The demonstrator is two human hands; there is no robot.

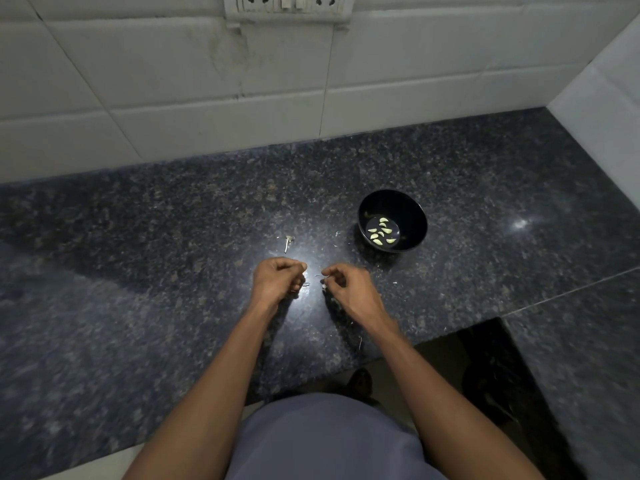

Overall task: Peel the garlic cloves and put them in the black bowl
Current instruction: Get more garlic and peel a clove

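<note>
Head view: left hand (277,282) curled, contents hidden; right hand (349,285) fingers pinch a small pale bit, likely a clove or skin, above the surface (138,271). Cloves (382,232) lie peeled in the bowl (414,216). Judged light, firm, slick; pinch at ends.

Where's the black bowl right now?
The black bowl sits on the counter to the right in the head view, just beyond the right hand, with peeled cloves inside.

A home kitchen, probably: a speckled dark granite counter (173,237) runs into a corner of white wall tiles (156,81), with a socket-and-switch plate (287,5) above its back edge.
</note>
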